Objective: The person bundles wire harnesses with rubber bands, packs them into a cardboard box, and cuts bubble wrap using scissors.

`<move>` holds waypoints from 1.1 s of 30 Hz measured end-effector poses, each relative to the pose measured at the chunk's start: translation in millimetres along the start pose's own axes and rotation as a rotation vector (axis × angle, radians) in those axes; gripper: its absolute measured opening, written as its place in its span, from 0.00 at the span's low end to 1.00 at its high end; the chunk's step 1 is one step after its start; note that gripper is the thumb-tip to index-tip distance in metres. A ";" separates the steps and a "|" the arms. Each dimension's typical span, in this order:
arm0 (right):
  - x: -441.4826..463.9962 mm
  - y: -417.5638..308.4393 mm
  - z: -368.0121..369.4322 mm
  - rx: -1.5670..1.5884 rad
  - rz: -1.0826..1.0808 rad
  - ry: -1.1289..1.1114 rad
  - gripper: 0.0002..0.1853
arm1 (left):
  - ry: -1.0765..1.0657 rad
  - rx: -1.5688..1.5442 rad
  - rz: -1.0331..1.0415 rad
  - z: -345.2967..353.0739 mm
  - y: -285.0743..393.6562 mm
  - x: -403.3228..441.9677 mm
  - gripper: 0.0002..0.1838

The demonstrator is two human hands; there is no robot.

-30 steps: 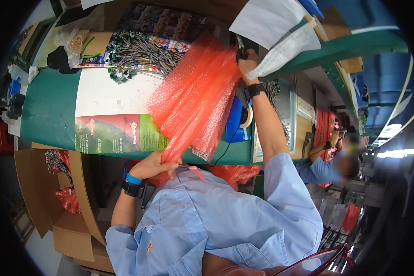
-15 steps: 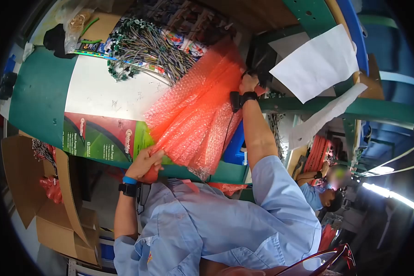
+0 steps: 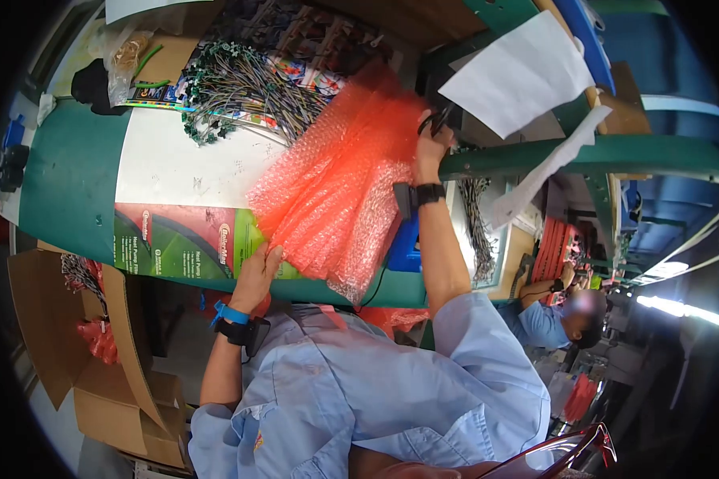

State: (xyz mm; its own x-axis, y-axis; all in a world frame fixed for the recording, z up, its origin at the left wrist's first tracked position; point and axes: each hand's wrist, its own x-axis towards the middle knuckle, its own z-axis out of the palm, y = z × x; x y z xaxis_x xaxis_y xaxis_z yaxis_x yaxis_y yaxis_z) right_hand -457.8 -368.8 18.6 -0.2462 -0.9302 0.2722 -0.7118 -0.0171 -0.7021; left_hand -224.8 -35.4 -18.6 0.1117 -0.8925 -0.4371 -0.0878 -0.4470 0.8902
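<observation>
A sheet of red bubble wrap (image 3: 335, 191) lies in folds across the table, spreading toward me. My left hand (image 3: 256, 275) is closed at its lower left corner, with the fingertips on the edge of the wrap. My right hand (image 3: 432, 148) is closed at the upper right edge of the sheet. Thin black loops (image 3: 435, 120) show at its fingers; what exactly it grips is hidden. Behind the wrap lies a bundle of wires (image 3: 252, 92) with small dark green connectors.
Printed cardboard (image 3: 184, 239) covers the front of the green table (image 3: 68, 176). An open carton (image 3: 124, 335) stands below at left, with wires and red wrap inside. A green beam (image 3: 583, 157) and white paper sheets (image 3: 519, 76) are at right. Another person (image 3: 555, 319) works farther off.
My right hand has shifted slightly down and left. The left fingers remain at the wrap's corner, the hand turned a little. The view has tilted slightly, and the wrap is bunched a bit differently.
</observation>
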 end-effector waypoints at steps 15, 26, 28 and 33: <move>-226.4 -30.9 -138.7 0.199 0.441 -1.692 0.12 | -0.047 0.011 0.038 -12.6 -13.5 5.4 0.17; -242.0 -28.5 -89.1 0.051 0.001 -1.718 0.13 | -0.115 -0.075 0.065 -15.6 10.4 -12.0 0.16; -242.5 -13.4 -77.4 0.074 -0.077 -1.691 0.25 | -0.130 -0.131 0.038 -16.8 18.3 -15.3 0.15; -238.3 -17.9 -77.7 0.229 0.128 -1.758 0.21 | -0.177 -0.140 0.001 -16.8 9.9 -14.8 0.14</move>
State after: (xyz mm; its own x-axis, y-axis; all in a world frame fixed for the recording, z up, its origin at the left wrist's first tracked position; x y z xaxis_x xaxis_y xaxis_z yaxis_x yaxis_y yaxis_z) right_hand -437.5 -118.4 17.4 0.7489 -0.1853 -0.6362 -0.6115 0.1767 -0.7713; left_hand -210.7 -25.5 -1.2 -0.0647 -0.8950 -0.4413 0.0523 -0.4446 0.8942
